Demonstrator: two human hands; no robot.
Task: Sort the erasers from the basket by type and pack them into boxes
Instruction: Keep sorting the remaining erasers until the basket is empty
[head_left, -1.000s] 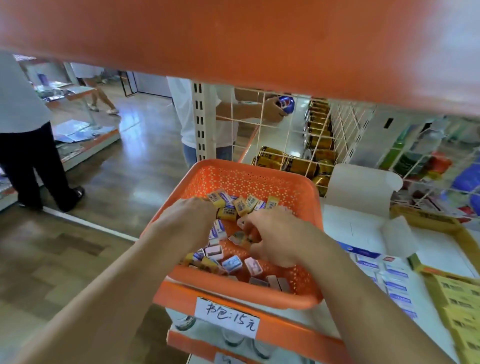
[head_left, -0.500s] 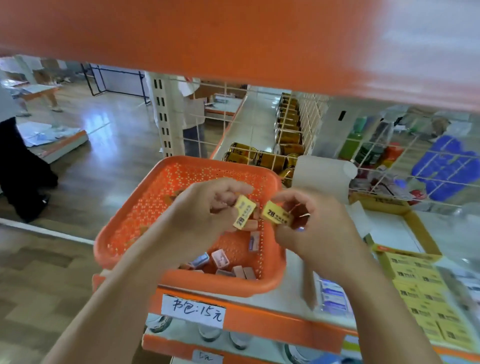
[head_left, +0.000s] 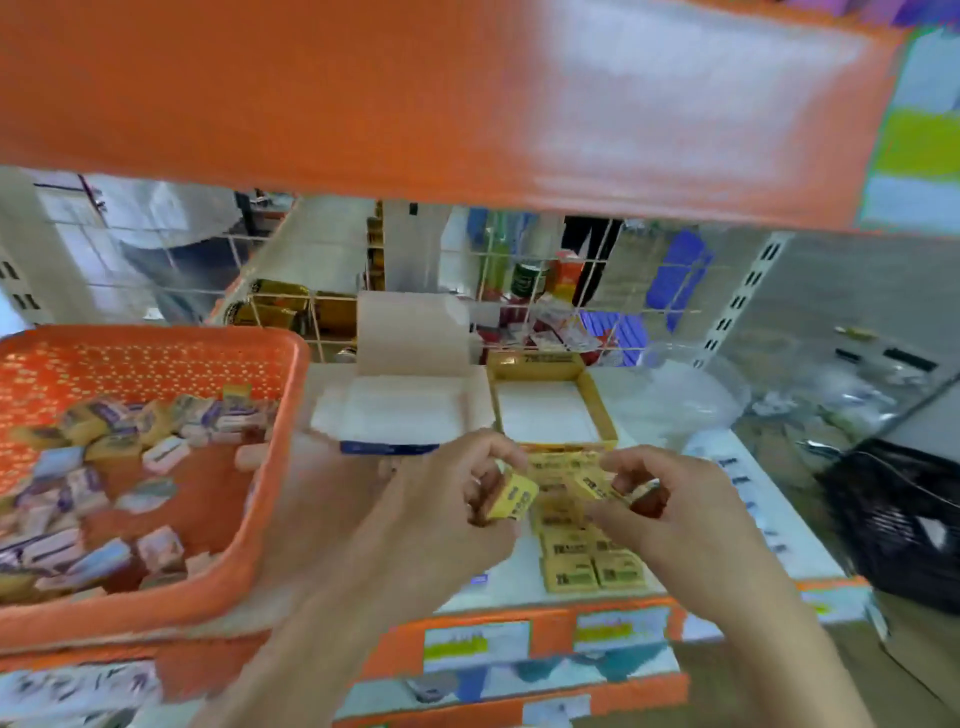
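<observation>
Erasers (head_left: 111, 467) in purple, pink and yellow paper wrappers lie heaped in the orange perforated plastic basket (head_left: 293, 415) at the far left. The basket sits on the white shelf (head_left: 498, 582), under an orange upper shelf (head_left: 311, 93). Just right of the basket stands an open white cardboard box with a blue front edge (head_left: 387, 423), its lid flap tipped up at the back and its pale bottom showing. Right beside it is an open yellow cardboard box (head_left: 597, 410), likewise showing a white floor.

In front of these two boxes both hands are held up close together. The left hand (head_left: 441, 525) has its fingers curled round a yellow wrapped eraser (head_left: 511, 499), pinched between thumb and fingertips, its printed face turned toward the person. The right hand (head_left: 680, 514) pinches a second yellow eraser (head_left: 592, 486) at its fingertips. Something darker sits deeper in that hand, too blurred to name.

Beneath the hands, rows of flat-lying yellow erasers (head_left: 592, 569) are packed edge to edge near the shelf's front; whether a tray holds them I can't tell. Further right lies a crumpled clear plastic bag (head_left: 691, 400), and at the far right edge a black wire basket (head_left: 893, 525).
</observation>
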